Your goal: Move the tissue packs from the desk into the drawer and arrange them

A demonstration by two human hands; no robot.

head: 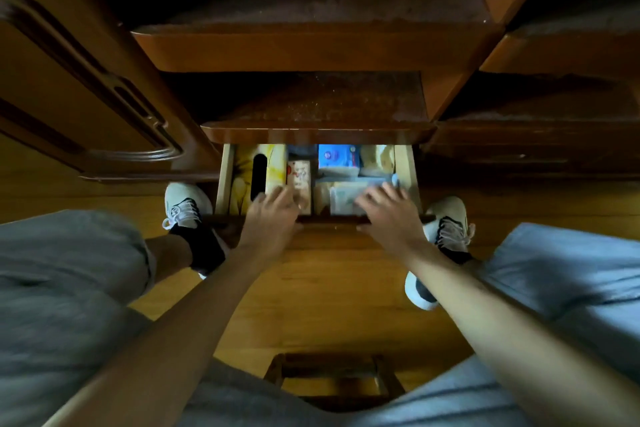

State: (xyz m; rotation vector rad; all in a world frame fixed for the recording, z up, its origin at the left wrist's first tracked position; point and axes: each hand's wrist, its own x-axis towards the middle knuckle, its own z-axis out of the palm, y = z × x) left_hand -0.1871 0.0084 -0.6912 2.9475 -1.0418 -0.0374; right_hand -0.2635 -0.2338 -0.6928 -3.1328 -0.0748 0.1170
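A low wooden drawer (pixel 224 177) stands pulled out under the desk, filled with tissue packs. A yellow tissue box (pixel 246 177) with a dark oval slot lies at its left. A small red-and-white pack (pixel 298 172) sits beside it, a blue pack (pixel 334 155) at the back, and pale clear-wrapped packs (pixel 341 198) at the front right. My left hand (pixel 272 215) rests over the drawer's front edge, fingers spread on the packs. My right hand (pixel 389 213) lies flat on the pale packs, fingers apart. Both hands are blurred.
The dark desk top (pixel 318 133) overhangs the drawer's back half. A cabinet door (pixel 86 87) stands at the left. My two feet in white shoes (pixel 185 206) flank the drawer on the wooden floor. A stool frame (pixel 332 381) sits below me.
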